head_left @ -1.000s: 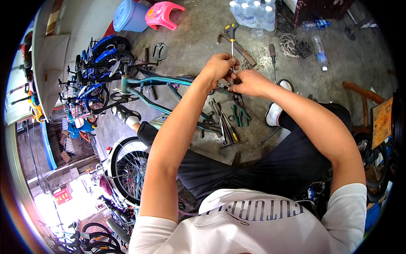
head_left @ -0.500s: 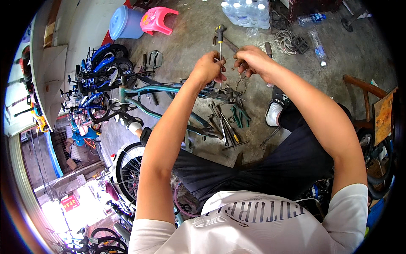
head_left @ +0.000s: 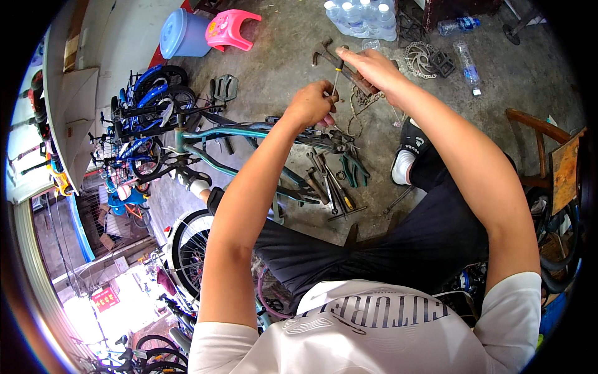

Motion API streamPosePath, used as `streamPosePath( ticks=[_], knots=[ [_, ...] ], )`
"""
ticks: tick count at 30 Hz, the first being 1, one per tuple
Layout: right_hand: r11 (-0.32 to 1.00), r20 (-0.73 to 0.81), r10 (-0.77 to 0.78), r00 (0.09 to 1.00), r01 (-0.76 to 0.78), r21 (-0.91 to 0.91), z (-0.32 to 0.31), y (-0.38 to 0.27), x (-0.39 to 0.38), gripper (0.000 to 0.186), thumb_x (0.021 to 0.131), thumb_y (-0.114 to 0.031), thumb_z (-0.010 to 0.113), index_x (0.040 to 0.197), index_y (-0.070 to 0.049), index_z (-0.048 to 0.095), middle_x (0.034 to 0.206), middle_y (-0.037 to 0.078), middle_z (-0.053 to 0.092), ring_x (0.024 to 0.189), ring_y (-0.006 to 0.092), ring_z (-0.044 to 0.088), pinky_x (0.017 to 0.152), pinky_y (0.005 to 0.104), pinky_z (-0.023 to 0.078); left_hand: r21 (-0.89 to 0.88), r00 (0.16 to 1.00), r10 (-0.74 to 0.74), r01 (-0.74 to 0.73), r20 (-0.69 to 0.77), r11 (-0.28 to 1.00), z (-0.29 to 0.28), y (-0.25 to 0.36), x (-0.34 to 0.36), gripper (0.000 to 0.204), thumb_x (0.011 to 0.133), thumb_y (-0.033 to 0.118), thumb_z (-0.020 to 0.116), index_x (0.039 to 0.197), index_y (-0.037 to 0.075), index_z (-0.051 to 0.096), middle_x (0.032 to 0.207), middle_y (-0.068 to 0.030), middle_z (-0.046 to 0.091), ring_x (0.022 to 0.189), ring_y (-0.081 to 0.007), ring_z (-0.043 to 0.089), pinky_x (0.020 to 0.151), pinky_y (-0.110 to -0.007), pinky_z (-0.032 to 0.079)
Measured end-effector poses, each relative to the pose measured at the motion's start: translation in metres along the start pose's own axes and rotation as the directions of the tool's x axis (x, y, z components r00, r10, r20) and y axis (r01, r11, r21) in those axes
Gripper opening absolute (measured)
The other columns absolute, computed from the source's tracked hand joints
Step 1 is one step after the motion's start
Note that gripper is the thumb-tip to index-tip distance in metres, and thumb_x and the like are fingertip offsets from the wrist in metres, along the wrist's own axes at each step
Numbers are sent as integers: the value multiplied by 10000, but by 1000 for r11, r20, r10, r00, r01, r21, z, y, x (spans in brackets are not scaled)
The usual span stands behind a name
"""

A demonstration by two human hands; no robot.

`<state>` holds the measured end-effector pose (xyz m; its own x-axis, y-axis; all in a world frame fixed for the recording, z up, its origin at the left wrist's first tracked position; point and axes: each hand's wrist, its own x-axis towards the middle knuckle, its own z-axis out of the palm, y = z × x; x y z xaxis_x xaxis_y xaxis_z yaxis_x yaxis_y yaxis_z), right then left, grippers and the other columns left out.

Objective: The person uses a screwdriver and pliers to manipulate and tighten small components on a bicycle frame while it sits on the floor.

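My left hand (head_left: 309, 105) is closed around the shaft of a slim tool (head_left: 336, 79) with a black-and-yellow handle. My right hand (head_left: 372, 72) rests at that handle's top, fingers bent, thumb side over it. A chain (head_left: 356, 111) dangles just below my right hand; what it hangs from is hidden. The teal bicycle frame (head_left: 210, 134) lies on the floor below my left hand. Wrenches and screwdrivers (head_left: 330, 184) and green-handled pliers (head_left: 351, 171) lie beside the frame, between my feet.
A brake rotor and pedal (head_left: 421, 60), bottles (head_left: 467, 68), a water pack (head_left: 359, 19), pink stool (head_left: 230, 28) and blue bucket (head_left: 182, 34) sit farther out. Bicycles (head_left: 140, 156) crowd the left, a wheel (head_left: 187, 249) stands near my left arm, and a wooden chair (head_left: 539, 131) is at right.
My right hand has risen from the tool's lower end to its handle top. A chain now shows hanging beneath it. My left hand dipped slightly on the shaft.
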<state>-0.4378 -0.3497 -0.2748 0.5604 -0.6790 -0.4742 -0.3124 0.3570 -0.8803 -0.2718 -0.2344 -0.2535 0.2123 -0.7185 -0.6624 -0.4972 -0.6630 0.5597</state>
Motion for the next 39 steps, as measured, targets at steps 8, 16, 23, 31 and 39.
streamPosePath(
  ticks=[8, 16, 23, 31, 39],
  knots=[
    [966, -77, -145, 986, 124, -228, 9, 18, 35, 708, 874, -674, 677, 922, 31, 702, 871, 105, 679, 800, 200, 631, 699, 380, 484, 98, 997, 45, -50, 62, 994, -5, 9, -7, 249, 1008, 212, 623, 1126, -6, 646, 931, -104, 727, 651, -169, 687, 618, -317, 575],
    [857, 4, -177, 984, 156, -492, -1, -14, 21, 758, 925, -638, 551, 1023, 94, 722, 1093, 295, 714, 1090, 422, 679, 911, 489, 518, 333, 960, 198, -125, -196, 935, -22, 13, 3, 389, 1000, 224, 638, 1322, 9, 596, 1036, -118, 748, 784, -228, 719, 757, -372, 577],
    [825, -14, -164, 986, 130, -551, -5, -12, 24, 680, 941, -593, 518, 1028, 41, 747, 1145, 259, 720, 1137, 407, 672, 948, 487, 514, 330, 789, 615, -578, -8, 746, -49, 56, 48, 500, 1056, 362, 558, 1478, 93, 539, 1370, -118, 646, 1209, -226, 618, 989, -393, 498],
    [767, 85, -163, 983, 180, -616, -2, -11, 24, 542, 935, -528, 559, 1138, -62, 749, 1171, 192, 733, 1140, 389, 675, 945, 479, 532, 286, 896, 410, -443, 171, 849, -55, 60, 51, 544, 1064, 479, 506, 1485, 134, 532, 1343, -73, 646, 1195, -187, 590, 980, -356, 488],
    [663, 186, -182, 965, 260, -702, -6, -8, 20, 453, 935, -454, 584, 1112, -63, 729, 1058, 198, 743, 1014, 405, 695, 868, 518, 533, 339, 849, 475, -527, 230, 779, -57, 50, 73, 539, 1066, 447, 555, 1470, 91, 525, 1260, -116, 676, 1106, -204, 649, 953, -367, 528]
  ],
)
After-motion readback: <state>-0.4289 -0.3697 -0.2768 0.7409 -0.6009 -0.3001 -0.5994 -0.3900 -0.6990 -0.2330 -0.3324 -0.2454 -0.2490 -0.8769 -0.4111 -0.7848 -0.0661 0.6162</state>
